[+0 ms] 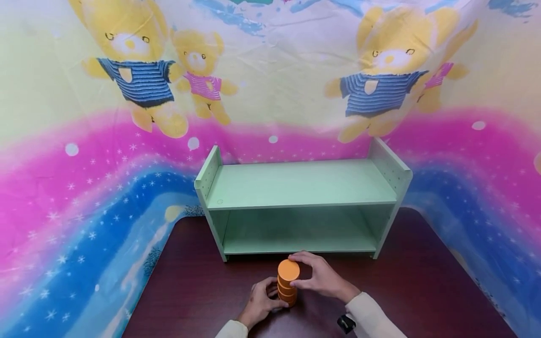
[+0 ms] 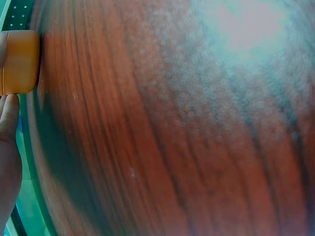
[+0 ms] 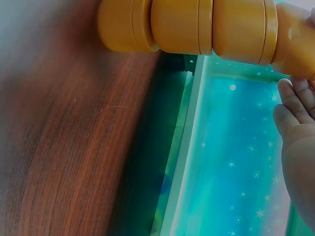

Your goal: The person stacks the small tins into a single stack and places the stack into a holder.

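A column of several round orange lidded jars (image 1: 289,270) stands on the table in front of the shelf in the head view. My left hand (image 1: 258,301) holds the lower part of the stack from the left, with fingers behind and thumb in front. Around the top jar, my right hand (image 1: 319,277) grips from the right with thumb and fingertips. The right wrist view shows the jars (image 3: 182,24) lying sideways across the picture, slightly offset from each other, with the right hand (image 3: 300,132) at the top one. One jar (image 2: 22,61) appears at the left wrist view's edge.
Behind the stack stands a pale green two-level shelf (image 1: 296,183) with raised side panels. The dark reddish wood table (image 1: 422,291) spreads to both sides. A cloth backdrop (image 1: 270,94) printed with bears hangs behind. A dark device (image 1: 346,324) sits at the right wrist.
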The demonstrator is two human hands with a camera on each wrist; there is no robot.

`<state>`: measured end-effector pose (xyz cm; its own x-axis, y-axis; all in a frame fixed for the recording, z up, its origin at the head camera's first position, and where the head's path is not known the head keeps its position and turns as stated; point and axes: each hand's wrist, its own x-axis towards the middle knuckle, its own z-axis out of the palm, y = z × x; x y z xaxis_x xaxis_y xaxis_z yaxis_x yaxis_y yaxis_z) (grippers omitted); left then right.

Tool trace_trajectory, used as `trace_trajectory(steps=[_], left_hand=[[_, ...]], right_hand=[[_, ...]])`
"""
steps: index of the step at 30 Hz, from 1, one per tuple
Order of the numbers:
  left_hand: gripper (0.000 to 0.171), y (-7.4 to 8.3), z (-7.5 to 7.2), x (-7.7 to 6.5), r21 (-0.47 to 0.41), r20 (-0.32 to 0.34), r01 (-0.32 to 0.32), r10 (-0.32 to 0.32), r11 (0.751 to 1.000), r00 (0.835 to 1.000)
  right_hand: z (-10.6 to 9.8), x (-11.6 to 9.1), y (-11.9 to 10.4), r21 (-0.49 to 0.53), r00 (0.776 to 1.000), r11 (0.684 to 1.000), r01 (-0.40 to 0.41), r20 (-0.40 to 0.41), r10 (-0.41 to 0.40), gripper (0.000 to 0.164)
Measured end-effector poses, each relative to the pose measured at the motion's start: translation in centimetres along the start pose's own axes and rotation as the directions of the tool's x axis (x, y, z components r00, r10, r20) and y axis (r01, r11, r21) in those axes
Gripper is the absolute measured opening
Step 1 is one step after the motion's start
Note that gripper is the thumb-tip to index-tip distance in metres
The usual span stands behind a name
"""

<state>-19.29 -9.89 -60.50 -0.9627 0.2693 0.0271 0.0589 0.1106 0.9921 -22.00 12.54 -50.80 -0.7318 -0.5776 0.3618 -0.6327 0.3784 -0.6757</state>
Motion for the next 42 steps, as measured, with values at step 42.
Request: trace_trajectory(steps=[42], left_hand=[[0.061, 0.3, -0.1, -0.1, -0.022, 0.043, -0.012, 0.013, 1.0, 0.999]], right_hand=[[6.2, -3.6, 6.2, 0.025, 0.982, 0.987, -0.161, 0.106, 0.158, 0.061]])
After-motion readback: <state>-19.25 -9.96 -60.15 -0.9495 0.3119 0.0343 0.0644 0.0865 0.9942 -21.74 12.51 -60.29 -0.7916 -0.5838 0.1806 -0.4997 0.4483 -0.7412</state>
